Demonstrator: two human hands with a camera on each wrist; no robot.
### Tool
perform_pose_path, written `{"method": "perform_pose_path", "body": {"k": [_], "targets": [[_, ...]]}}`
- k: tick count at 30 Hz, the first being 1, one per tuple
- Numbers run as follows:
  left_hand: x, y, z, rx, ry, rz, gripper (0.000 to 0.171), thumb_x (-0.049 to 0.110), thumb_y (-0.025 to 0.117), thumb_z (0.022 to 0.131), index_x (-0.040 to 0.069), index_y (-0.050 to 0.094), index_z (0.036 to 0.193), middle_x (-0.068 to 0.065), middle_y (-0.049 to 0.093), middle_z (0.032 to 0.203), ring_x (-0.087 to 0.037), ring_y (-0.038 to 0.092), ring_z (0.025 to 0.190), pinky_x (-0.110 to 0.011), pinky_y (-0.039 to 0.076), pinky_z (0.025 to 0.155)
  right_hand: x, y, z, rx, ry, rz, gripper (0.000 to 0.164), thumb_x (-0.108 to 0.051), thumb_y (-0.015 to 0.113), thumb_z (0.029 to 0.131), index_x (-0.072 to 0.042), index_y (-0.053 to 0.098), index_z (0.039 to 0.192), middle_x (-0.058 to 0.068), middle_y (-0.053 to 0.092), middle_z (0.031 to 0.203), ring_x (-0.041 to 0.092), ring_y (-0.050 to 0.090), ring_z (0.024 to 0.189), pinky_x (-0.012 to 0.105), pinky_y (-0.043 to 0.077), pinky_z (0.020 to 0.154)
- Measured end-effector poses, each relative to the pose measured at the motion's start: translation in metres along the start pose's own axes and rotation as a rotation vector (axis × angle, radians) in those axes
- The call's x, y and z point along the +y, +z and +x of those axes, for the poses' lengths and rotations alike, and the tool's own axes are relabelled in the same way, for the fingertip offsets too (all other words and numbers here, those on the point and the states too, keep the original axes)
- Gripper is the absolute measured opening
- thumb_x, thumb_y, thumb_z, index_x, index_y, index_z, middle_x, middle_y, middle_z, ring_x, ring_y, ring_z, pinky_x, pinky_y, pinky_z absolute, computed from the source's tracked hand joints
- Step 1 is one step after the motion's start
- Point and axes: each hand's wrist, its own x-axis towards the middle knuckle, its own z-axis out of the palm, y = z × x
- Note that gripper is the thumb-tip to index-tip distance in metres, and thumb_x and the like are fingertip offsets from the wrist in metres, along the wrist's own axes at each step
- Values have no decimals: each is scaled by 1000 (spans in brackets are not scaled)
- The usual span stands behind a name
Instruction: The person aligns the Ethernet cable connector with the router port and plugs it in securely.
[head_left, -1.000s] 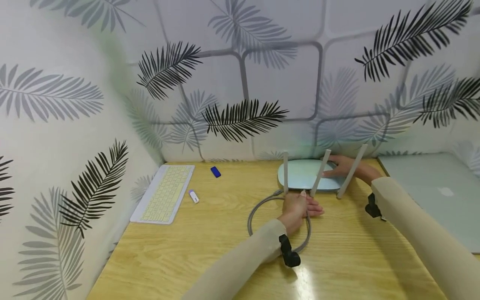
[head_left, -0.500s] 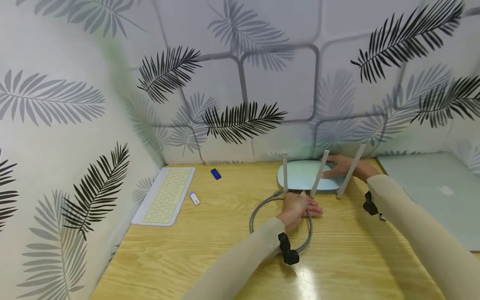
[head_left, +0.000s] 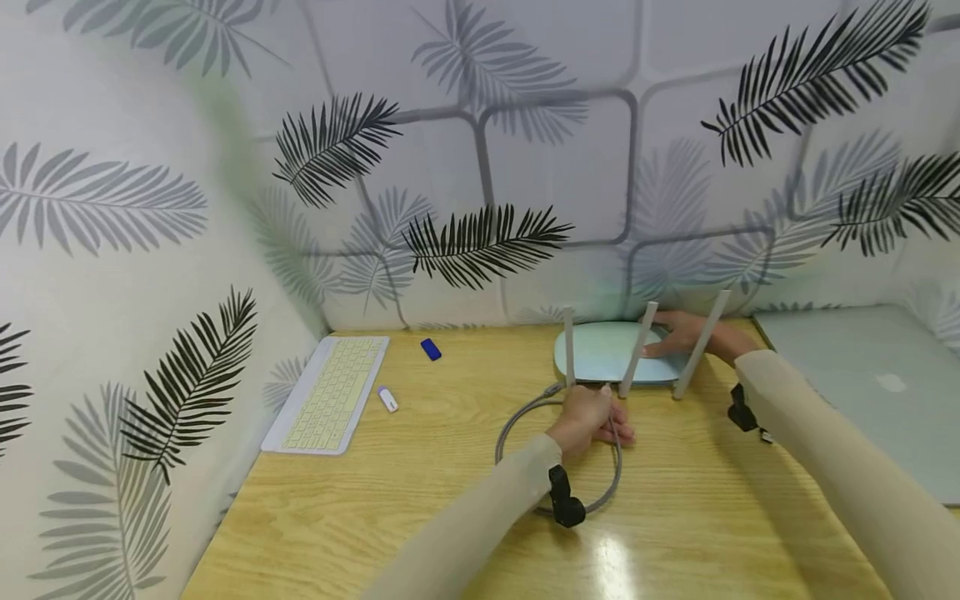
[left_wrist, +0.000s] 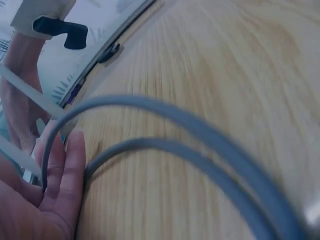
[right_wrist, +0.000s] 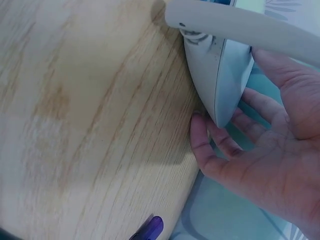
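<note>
A pale router (head_left: 600, 348) with upright antennas (head_left: 638, 350) stands on the wooden table (head_left: 450, 483) against the wall. The left hand (head_left: 587, 417) pinches one end of a grey network cable (head_left: 501, 433) at the router's front edge, between two antennas. Whether the plug sits in a port is hidden. The cable loops around below that hand, its other end lying near the left antenna. In the left wrist view the loop (left_wrist: 165, 112) arches past the fingers. The right hand (right_wrist: 270, 145) holds the router's end (right_wrist: 215, 75), thumb on one face and fingers around the back edge.
A white keyboard (head_left: 330, 396) lies at the far left. Near it are a blue USB stick (head_left: 431, 349) and a white one with a purple end (head_left: 387, 399). A closed silver laptop (head_left: 862, 392) lies to the right, beside the right forearm. A patterned wall (head_left: 525, 167) rises behind.
The left hand has turned slightly and its wrist has shifted a little left and down, still at the router's front edge. The right hand and router stay put.
</note>
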Motion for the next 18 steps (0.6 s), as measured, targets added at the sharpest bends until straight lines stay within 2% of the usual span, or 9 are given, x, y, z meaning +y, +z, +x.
{"method": "perform_pose_path", "body": {"k": [3,7,14,18], "targets": [[2,-6,1,-36,-23,57,45,22,46,105,-9,67,80,-19,67,62,-32,72,60,-38,64,55,-5,-1,-4,-1,-3,-12,91,-41,67,92,10,20,151,39,15,154,56,23,139,63,39,110],[3,-6,1,-32,-30,42,43,21,47,105,-10,67,83,-13,62,58,-29,71,57,-38,64,57,-5,-1,-4,12,-12,-24,86,-39,67,92,11,25,149,40,17,152,56,25,138,64,38,110],[-1,10,-3,45,-29,-161,42,18,45,105,-15,65,90,-8,58,55,-20,66,49,-38,65,63,0,0,-3,16,-32,-21,85,-41,68,92,10,30,148,40,20,152,56,28,137,61,43,106],[-4,15,-2,86,6,-181,46,19,43,106,-16,66,88,-7,57,51,-32,73,64,-38,65,63,1,0,-1,34,-72,-22,92,-49,70,87,8,31,148,40,23,151,56,28,136,63,39,108]]}}
